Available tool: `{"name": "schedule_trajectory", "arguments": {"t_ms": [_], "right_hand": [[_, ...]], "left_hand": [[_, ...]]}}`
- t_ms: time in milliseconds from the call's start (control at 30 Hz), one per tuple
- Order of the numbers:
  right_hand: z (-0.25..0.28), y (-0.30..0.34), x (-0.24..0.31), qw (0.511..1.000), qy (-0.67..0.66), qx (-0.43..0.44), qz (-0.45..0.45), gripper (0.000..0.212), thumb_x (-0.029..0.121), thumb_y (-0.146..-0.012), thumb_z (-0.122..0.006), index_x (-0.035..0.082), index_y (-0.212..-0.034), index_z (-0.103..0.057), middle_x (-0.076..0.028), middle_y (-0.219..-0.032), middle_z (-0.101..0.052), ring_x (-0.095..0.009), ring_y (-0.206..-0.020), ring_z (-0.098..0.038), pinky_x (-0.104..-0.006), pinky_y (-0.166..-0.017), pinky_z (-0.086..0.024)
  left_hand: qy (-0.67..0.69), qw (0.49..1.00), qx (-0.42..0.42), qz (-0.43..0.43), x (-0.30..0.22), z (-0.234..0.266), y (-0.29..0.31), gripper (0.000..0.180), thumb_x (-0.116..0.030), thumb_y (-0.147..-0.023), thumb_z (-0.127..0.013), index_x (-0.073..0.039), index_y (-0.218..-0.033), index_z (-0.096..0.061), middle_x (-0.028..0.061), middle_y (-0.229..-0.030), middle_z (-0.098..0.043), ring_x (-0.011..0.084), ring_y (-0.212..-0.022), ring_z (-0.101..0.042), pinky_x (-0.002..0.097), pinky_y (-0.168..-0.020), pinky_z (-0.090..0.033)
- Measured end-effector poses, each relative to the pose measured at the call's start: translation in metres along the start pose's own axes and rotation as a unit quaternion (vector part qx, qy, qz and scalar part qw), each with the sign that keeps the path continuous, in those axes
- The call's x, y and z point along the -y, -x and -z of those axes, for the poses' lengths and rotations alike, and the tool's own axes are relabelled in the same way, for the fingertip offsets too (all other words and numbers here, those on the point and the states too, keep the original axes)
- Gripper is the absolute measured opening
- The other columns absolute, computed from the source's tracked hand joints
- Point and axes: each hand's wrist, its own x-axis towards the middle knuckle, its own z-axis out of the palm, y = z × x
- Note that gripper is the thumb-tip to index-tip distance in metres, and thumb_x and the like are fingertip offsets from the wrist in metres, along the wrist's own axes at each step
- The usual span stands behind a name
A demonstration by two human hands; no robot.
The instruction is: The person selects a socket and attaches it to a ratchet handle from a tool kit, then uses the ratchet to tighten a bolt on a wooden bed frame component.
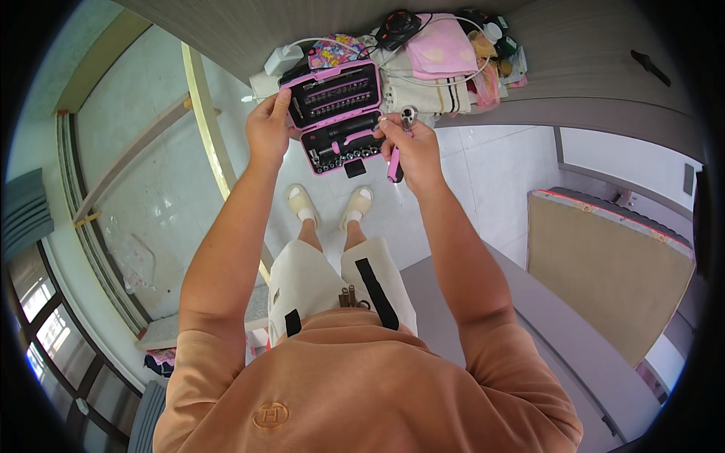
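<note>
Pale, glossy tiles cover the floor [483, 162], and a grey wood-grain furniture surface [589, 68] spans the top of the view. A mullioned window [57, 340] sits at lower left, a framed tan board [604, 264] leans at right, and a pale timber frame [198, 113] stands on the left. Along the wood-grain surface lie a cream cloth [427, 96], a folded pink towel [445, 45] and a white power adapter [284, 60].

Both forearms reach forward from the body, bringing the hands close together in front of the wood-grain surface. Between them the pink-and-black tool case [336, 120] is open, its lid half toward the cloth and its lower half over the floor; whether it rests on anything is unclear. The left hand [269, 124] grips the case's left side, thumb along the edge, its other fingers mostly hidden behind. The right hand [418, 151] is curled around a pink-handled ratchet wrench [395, 164], head upward, handle pointing down; its fingertips meet the case's right edge in view, though contact cannot be told. Smallest are the screwdriver bits [340, 100] in rows and the silver sockets [343, 161] along the lower edge.
</note>
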Motion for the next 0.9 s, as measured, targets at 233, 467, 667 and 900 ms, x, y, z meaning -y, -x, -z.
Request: {"name": "schedule_trajectory", "arguments": {"t_ms": [233, 467, 667, 900], "right_hand": [[-0.002, -0.03, 0.015, 0.993, 0.092, 0.015, 0.066, 0.01, 0.01, -0.085, -0.059, 0.002, -0.091, -0.059, -0.007, -0.081, -0.066, -0.008, -0.051, -0.054, -0.0208, -0.046, -0.042], [-0.009, -0.053, 0.031, 0.977, 0.175, -0.02, 0.118, 0.012, 0.013, -0.077, -0.069, 0.004, -0.085, -0.066, 0.001, -0.064, -0.059, -0.005, -0.05, -0.051, -0.0205, -0.047, -0.041], [-0.024, -0.059, 0.037, 0.951, 0.267, 0.008, 0.159, 0.017, 0.017, -0.076, -0.071, 0.002, -0.085, -0.067, 0.001, -0.065, -0.06, -0.007, -0.056, -0.052, -0.0239, -0.052, -0.043], [-0.043, -0.067, 0.032, 0.857, 0.453, 0.053, 0.241, 0.026, 0.029, -0.078, -0.065, 0.003, -0.08, -0.064, -0.016, -0.071, -0.061, -0.033, -0.066, -0.058, -0.0389, -0.063, -0.046]], "left_hand": [[0.011, 1.0, 0.004, -0.001, -0.003, 0.0, 0.003, 0.041, -0.032, -0.089, -0.06, 0.006, -0.103, -0.063, 0.0095, -0.084, -0.062, 0.0144, -0.066, -0.061, 0.0286, -0.051, -0.055], [0.009, 1.0, 0.004, 0.004, -0.003, -0.001, 0.002, 0.041, -0.033, -0.088, -0.061, 0.005, -0.103, -0.063, 0.0098, -0.085, -0.063, 0.0143, -0.067, -0.061, 0.0289, -0.052, -0.056], [-0.016, 1.0, -0.006, 0.004, -0.006, -0.003, 0.001, 0.042, -0.035, -0.087, -0.063, 0.004, -0.102, -0.064, 0.0093, -0.086, -0.063, 0.0142, -0.069, -0.06, 0.0288, -0.054, -0.055], [-0.032, 0.999, -0.005, 0.012, -0.003, -0.002, -0.006, 0.043, -0.037, -0.086, -0.064, 0.003, -0.1, -0.066, 0.0074, -0.082, -0.064, 0.0131, -0.068, -0.059, 0.0282, -0.055, -0.054]]}}
